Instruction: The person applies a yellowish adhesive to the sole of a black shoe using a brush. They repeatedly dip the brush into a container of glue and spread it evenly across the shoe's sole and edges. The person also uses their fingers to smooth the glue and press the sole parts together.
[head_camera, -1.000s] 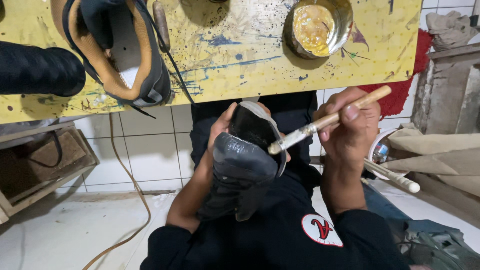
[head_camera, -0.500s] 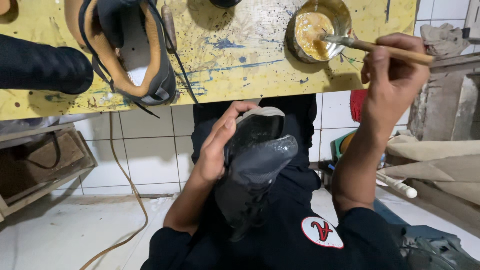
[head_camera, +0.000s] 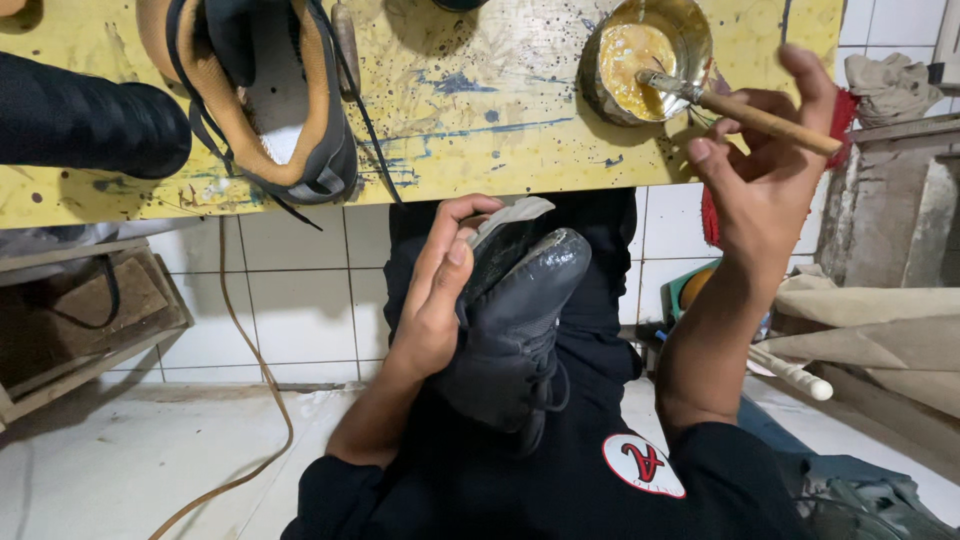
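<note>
Black, soft shoe upper (head_camera: 515, 320): left hand (head_camera: 435, 295) clamps its toe end; light, glue-slick. Right hand (head_camera: 765, 170) pinches brush (head_camera: 740, 108) in glue tin (head_camera: 645, 60).

The brush (head_camera: 740, 108) has its bristles sunk in the yellow glue of the tin (head_camera: 645, 60), so their shape cannot be told, and the tin's far rim is cut off by the top edge of the frame. The left hand (head_camera: 435, 290) hides one side of the black shoe (head_camera: 515, 320), whose heel end merges with the dark shirt at lower centre. At upper left, the orange-lined shoe (head_camera: 270, 100) is cropped by the top edge, and the black roll (head_camera: 85, 120) runs out past the left edge.
</note>
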